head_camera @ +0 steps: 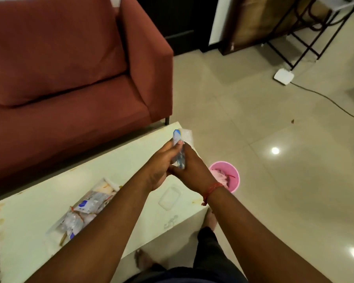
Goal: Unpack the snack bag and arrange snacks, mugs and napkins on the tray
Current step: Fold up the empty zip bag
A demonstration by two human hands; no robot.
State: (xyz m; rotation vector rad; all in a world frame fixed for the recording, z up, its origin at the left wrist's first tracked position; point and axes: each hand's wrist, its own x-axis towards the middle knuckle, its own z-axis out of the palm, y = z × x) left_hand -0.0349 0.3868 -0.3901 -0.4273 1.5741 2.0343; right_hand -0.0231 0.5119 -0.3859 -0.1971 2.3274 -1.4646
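Note:
Both my hands meet above the right end of a pale green table (39,211). Between them stands a clear snack packet (179,144) with blue print, held upright. My left hand (159,166) grips its near side with the thumb on top. My right hand (190,170), a red thread on its wrist, presses against the other side. On the table to the left lies a clear snack bag (86,209) with several more packets inside. No tray, mugs or napkins show in the head view.
A dark red sofa (70,68) runs along the far side of the table. A pink bucket (231,176) stands on the tiled floor just right of the table. My feet are under the near edge. A white device (283,76) with a cable lies far right.

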